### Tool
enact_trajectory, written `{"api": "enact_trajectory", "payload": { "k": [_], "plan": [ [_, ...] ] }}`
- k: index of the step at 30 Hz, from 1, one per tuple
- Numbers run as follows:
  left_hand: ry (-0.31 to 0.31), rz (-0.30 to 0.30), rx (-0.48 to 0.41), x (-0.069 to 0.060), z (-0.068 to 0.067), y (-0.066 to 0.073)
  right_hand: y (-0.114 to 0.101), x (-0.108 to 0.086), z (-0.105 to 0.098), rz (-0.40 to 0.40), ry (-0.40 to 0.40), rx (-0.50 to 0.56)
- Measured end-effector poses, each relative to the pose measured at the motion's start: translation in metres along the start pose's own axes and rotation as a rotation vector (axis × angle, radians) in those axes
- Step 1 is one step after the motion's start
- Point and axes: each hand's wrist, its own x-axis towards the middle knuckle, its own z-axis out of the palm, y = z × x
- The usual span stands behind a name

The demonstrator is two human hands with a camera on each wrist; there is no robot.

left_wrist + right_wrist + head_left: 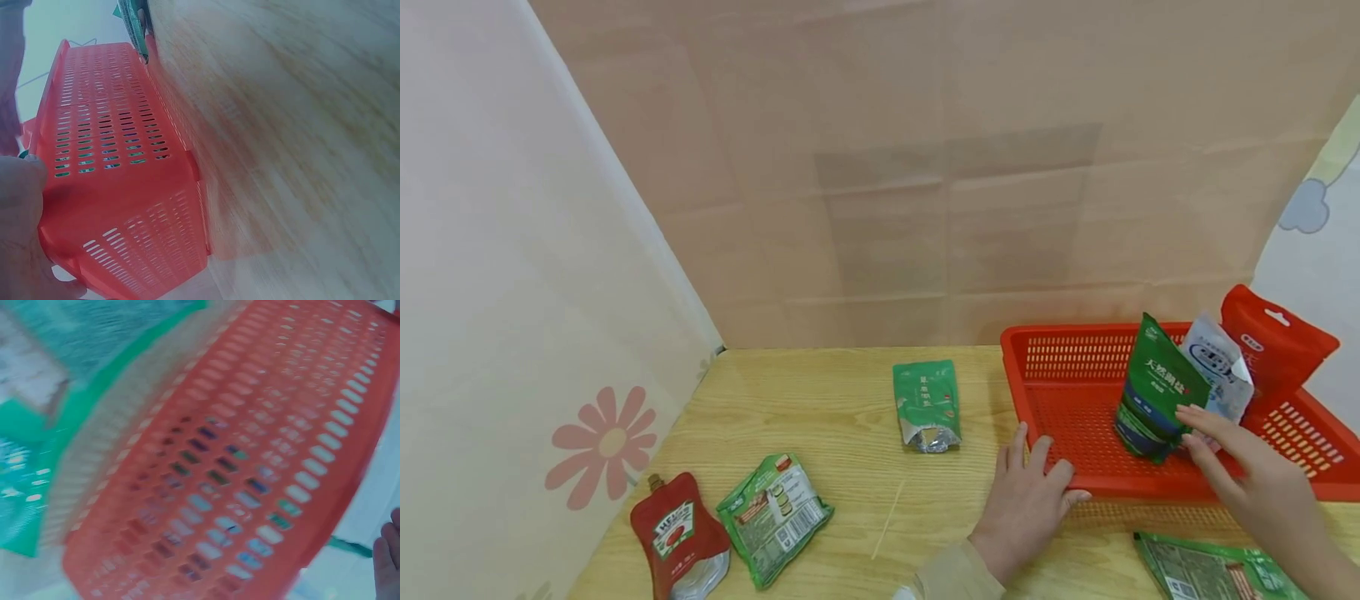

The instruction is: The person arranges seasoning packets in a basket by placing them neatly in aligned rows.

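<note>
At the near left corner of the red basket [1150,486], my left hand [1018,508] grips the rim; the left wrist view has this hand [25,219] against the basket's corner [119,194]. My right hand [1247,475], fingers extended, is at the lower right edge of a green pouch [1161,379] standing inside; whether it touches is unclear. Beside that pouch are a white-blue pouch [1217,362] and a red pouch [1277,342], which leans over the rim. The right wrist view shows the blurred basket wall [206,469] and some fingers [389,550].
A small green pouch [927,404] lies left of the basket. Farther left are a red ketchup pouch [677,533] and a green packet [778,517]. Another green packet [1210,571] lies in front of the basket. A paper-covered wall [880,208] stands behind the table.
</note>
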Motion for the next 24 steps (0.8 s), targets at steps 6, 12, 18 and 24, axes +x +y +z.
{"api": "enact_trajectory", "payload": {
  "k": [6,12,18,24],
  "plan": [
    [-0.005,-0.007,-0.003,0.001,-0.001,0.000,0.018,-0.012,0.001,0.026,-0.248,-0.117],
    [-0.029,-0.017,-0.022,0.000,0.000,0.000,0.031,-0.018,0.008,-0.076,-0.380,-0.199],
    [-0.025,-0.022,-0.035,0.001,0.002,0.000,0.039,-0.018,0.015,-0.115,-0.444,-0.281],
    [-0.045,-0.033,-0.061,0.002,0.002,0.001,0.038,-0.016,0.020,-0.100,-0.490,-0.377]
  ]
}}
